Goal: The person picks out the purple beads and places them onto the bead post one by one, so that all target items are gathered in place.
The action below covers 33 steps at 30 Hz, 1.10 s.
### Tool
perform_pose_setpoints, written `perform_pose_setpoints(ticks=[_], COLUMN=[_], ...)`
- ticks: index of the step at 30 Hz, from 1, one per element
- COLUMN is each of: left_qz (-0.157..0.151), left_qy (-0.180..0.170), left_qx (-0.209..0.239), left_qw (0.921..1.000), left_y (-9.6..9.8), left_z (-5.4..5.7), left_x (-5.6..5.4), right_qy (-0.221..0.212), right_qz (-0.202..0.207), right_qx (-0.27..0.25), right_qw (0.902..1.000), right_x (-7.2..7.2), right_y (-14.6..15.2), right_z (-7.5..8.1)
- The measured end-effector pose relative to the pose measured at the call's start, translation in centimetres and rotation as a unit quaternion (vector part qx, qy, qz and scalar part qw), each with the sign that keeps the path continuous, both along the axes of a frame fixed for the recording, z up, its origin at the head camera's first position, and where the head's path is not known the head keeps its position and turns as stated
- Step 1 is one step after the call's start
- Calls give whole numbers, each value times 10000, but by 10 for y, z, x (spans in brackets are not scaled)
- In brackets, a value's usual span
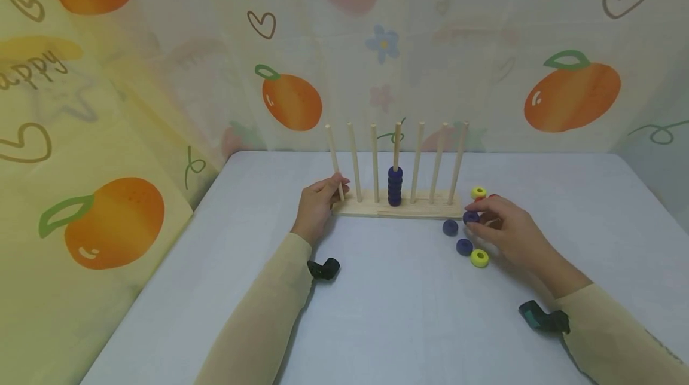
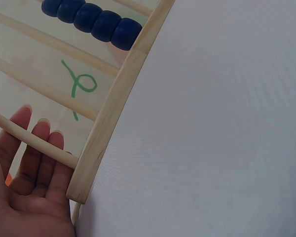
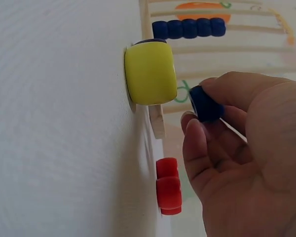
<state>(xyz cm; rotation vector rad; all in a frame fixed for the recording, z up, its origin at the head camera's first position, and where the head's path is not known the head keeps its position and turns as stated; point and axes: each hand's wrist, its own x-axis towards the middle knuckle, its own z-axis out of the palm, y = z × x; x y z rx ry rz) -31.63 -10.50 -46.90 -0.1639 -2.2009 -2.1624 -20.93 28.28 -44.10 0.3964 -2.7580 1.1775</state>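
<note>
A wooden peg rack with several upright pegs stands on the table; its middle peg carries a stack of dark blue beads. At the rack's left end, my left hand holds the outermost peg between thumb and fingers. My right hand pinches a single dark blue bead between thumb and fingertips, just off the rack's right end. Loose blue beads and a yellow bead lie close below that hand. Red beads are partly hidden behind the right hand in the head view.
Another yellow bead lies right of the rack. A white cloth covers the table. Behind it hangs a printed curtain with orange fruit patterns, and a yellowish one hangs at the left.
</note>
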Motion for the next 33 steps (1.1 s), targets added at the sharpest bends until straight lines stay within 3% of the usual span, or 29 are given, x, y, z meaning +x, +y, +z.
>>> perform_pose_setpoints(ticks=[17,33], left_qz=[-30,-14], left_qy=[-9,-76], left_qx=[-61,-32], left_qw=[10000,10000], left_y=[-1,0], left_z=[-1,0], left_x=[-2,-1], right_qy=[761,1745], right_qz=[233,646], right_qx=[-138,-228], right_qw=[9967,9823], right_x=[9,10], right_y=[-15,-25], right_z=[17,32])
